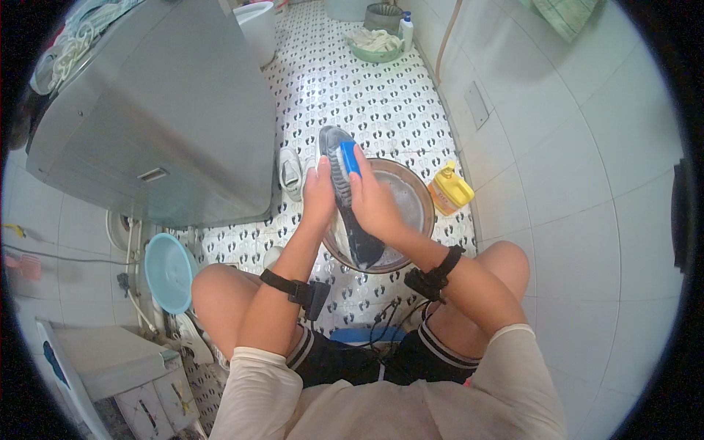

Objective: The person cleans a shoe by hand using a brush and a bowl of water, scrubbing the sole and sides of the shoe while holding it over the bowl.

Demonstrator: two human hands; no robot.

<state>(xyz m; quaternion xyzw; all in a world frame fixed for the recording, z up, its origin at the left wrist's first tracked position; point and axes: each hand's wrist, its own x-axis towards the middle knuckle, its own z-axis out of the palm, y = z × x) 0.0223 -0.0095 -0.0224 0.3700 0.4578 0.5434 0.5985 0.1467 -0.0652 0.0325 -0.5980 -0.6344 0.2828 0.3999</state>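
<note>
A dark-soled shoe (360,236) is tilted over a round metal basin (427,214), sole facing up, with whitish foam on its tread. My left hand (320,192) grips the shoe along its left side. In my right hand (374,201) is a scrub brush with a blue back (349,155) and pale bristles, which touch the sole near the forefoot. Soapy water (407,195) with suds fills part of the basin beneath. The shoe's upper is mostly hidden by the sole and my left hand.
A yellow jug (451,190) stands right of the basin, near the tiled wall. White shoes (290,173) lie left of it, beside a large grey appliance (165,121). A light-blue basin (170,273) leans at left. Farther off are a green basin of cloth (377,54) and a pump bottle (406,33).
</note>
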